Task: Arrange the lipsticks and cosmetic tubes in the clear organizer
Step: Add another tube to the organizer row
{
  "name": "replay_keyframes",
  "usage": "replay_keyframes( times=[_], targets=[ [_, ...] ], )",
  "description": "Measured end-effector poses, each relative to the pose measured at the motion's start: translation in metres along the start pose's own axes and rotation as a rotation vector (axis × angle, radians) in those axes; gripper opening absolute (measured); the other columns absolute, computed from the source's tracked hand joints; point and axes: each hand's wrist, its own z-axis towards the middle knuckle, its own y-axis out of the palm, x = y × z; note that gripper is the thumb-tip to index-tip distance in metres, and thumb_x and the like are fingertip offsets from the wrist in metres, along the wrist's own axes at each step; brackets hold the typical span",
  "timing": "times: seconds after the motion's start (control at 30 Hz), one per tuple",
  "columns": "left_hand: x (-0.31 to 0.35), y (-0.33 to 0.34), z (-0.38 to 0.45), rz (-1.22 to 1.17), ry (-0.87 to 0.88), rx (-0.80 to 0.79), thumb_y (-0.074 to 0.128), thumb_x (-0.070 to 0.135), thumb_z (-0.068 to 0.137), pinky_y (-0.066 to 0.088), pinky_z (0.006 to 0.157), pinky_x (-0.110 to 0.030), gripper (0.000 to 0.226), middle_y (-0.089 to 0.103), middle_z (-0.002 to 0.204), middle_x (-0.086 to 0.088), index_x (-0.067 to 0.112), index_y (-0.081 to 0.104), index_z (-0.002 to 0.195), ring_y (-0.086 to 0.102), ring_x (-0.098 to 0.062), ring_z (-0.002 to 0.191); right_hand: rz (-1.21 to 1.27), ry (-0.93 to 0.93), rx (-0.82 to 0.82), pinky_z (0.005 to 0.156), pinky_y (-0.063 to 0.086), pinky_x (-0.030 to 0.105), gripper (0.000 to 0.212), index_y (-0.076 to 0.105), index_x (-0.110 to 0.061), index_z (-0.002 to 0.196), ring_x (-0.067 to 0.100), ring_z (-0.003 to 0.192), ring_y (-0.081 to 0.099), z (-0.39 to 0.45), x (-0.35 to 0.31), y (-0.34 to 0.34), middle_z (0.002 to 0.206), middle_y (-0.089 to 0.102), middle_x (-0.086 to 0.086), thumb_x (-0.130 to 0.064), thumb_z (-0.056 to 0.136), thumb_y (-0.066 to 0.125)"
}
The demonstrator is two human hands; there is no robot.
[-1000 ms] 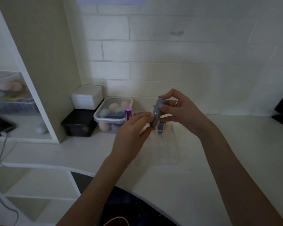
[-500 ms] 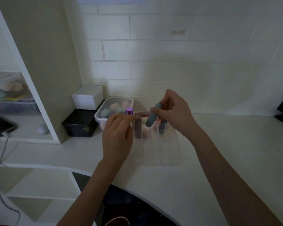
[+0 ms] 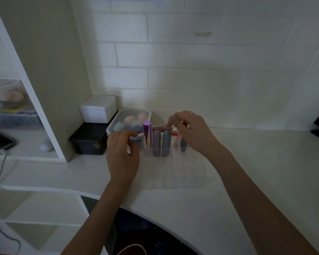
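A: Bare hands first. Left hand [image 3: 122, 155] hovers at the left edge of the clear plastic organizer [image 3: 184, 173], fingers curled loose, empty, not gripping.

B: Right hand [image 3: 192, 132]?

A: Over the organizer's back row, fingertips [image 3: 170, 124] pinched by a brownish tube [image 3: 159, 128] lying behind it. Contact w/ that tube: can't tell.

B: What's in the organizer?

A: Back row, upright, left to right: shiny purple metallic lipstick [image 3: 147, 136], mauve rounded tube [image 3: 156, 145], grey-blue rounded tube [image 3: 166, 143], then a pink tube [image 3: 176, 141] and a dark one [image 3: 183, 145] partly behind the right hand. Front slots bare.

B: Around it?

A: White tabletop [image 3: 247, 181]. Lidded clear tub of makeup sponges [image 3: 129, 122] just behind-left, white box [image 3: 98, 108] on a black box [image 3: 89, 141] beside that.
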Motion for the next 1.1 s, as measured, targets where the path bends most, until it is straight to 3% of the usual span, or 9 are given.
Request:
replay_keyframes(
  times=[0.13, 0.3, 0.43, 0.53, 0.6, 0.7, 0.77, 1.0, 1.1],
  targets=[
    [-0.003, 0.005, 0.02, 0.037, 0.016, -0.007, 0.052, -0.004, 0.078, 0.034, 0.074, -0.022, 0.012, 0.063, 0.082, -0.016, 0.001, 0.061, 0.085, 0.052, -0.023, 0.085, -0.02, 0.12, 0.176, 0.055, 0.036, 0.005, 0.012, 0.065, -0.018, 0.082, 0.002, 0.061, 0.052, 0.026, 0.023, -0.008, 0.076, 0.062, -0.003, -0.025, 0.09, 0.059],
    [-0.011, 0.019, 0.037, 0.193, 0.037, -0.036, 0.055, -0.02, 0.062, 0.029, 0.072, -0.034, 0.034, 0.066, 0.086, -0.014, 0.003, 0.064, 0.085, 0.055, -0.035, 0.091, -0.229, 0.169, -0.137, 0.06, 0.036, 0.005, 0.007, 0.071, -0.013, 0.09, -0.003, 0.065, 0.049, 0.065, 0.054, 0.004, 0.096, 0.07, 0.004, -0.014, 0.084, 0.067],
    [-0.027, 0.026, 0.03, 0.209, 0.084, -0.055, 0.043, -0.006, 0.07, 0.029, 0.072, -0.034, 0.027, 0.065, 0.087, -0.015, 0.003, 0.064, 0.085, 0.044, -0.026, 0.091, -0.366, 0.204, -0.294, 0.081, 0.047, 0.029, 0.012, 0.073, -0.016, 0.095, 0.013, 0.086, 0.058, 0.084, 0.073, 0.019, 0.107, 0.07, 0.002, -0.015, 0.086, 0.066],
    [-0.033, 0.029, 0.029, 0.225, 0.148, -0.115, 0.038, 0.003, 0.071, 0.028, 0.072, -0.034, 0.028, 0.065, 0.084, -0.017, 0.003, 0.064, 0.082, 0.042, -0.025, 0.088, -0.477, 0.257, -0.391, 0.086, 0.049, 0.031, 0.015, 0.073, -0.019, 0.098, 0.019, 0.1, 0.063, 0.092, 0.083, 0.03, 0.11, 0.071, 0.001, -0.025, 0.086, 0.065],
    [-0.035, 0.03, 0.03, 0.226, 0.15, -0.106, 0.038, 0.003, 0.071, 0.028, 0.071, -0.034, 0.027, 0.065, 0.083, -0.016, 0.003, 0.063, 0.08, 0.043, -0.025, 0.086, -0.488, 0.303, -0.451, 0.076, 0.049, 0.031, 0.027, 0.074, -0.02, 0.088, 0.02, 0.088, 0.065, 0.093, 0.087, 0.035, 0.097, 0.074, 0.002, -0.046, 0.082, 0.066],
    [-0.037, 0.03, 0.03, 0.213, 0.144, -0.086, 0.038, 0.003, 0.072, 0.028, 0.07, -0.034, 0.026, 0.065, 0.083, -0.016, 0.003, 0.063, 0.08, 0.044, -0.025, 0.086, -0.427, 0.324, -0.449, 0.074, 0.055, 0.036, 0.074, 0.074, -0.015, 0.077, 0.023, 0.074, 0.067, 0.09, 0.086, 0.038, 0.078, 0.074, 0.006, -0.082, 0.053, 0.056],
    [-0.038, 0.03, 0.029, 0.211, 0.143, -0.085, 0.038, 0.004, 0.073, 0.029, 0.071, -0.033, 0.026, 0.065, 0.083, -0.016, 0.003, 0.063, 0.08, 0.044, -0.025, 0.086, -0.349, 0.309, -0.378, 0.075, 0.055, 0.038, 0.085, 0.072, -0.007, 0.079, 0.028, 0.076, 0.067, 0.089, 0.086, 0.037, 0.08, 0.074, 0.012, -0.083, 0.042, 0.06],
    [-0.019, 0.017, 0.031, 0.135, 0.113, -0.09, 0.045, 0.007, 0.079, 0.034, 0.079, -0.032, 0.027, 0.068, 0.094, -0.016, 0.002, 0.067, 0.094, 0.06, -0.034, 0.094, 0.071, 0.255, -0.002, 0.065, 0.045, 0.015, 0.014, 0.069, -0.019, 0.091, 0.008, 0.081, 0.064, 0.076, 0.056, 0.008, 0.081, 0.067, -0.008, -0.027, 0.08, 0.068],
    [0.005, 0.005, 0.037, 0.038, 0.119, 0.006, 0.05, 0.015, 0.085, 0.037, 0.091, -0.036, 0.03, 0.068, 0.106, -0.014, 0.001, 0.066, 0.106, 0.057, -0.03, 0.107, 0.27, 0.216, 0.143, 0.059, 0.051, 0.016, 0.008, 0.071, -0.015, 0.088, 0.003, 0.064, 0.065, 0.049, 0.031, -0.009, 0.072, 0.07, -0.005, -0.022, 0.084, 0.069]
  ],
)
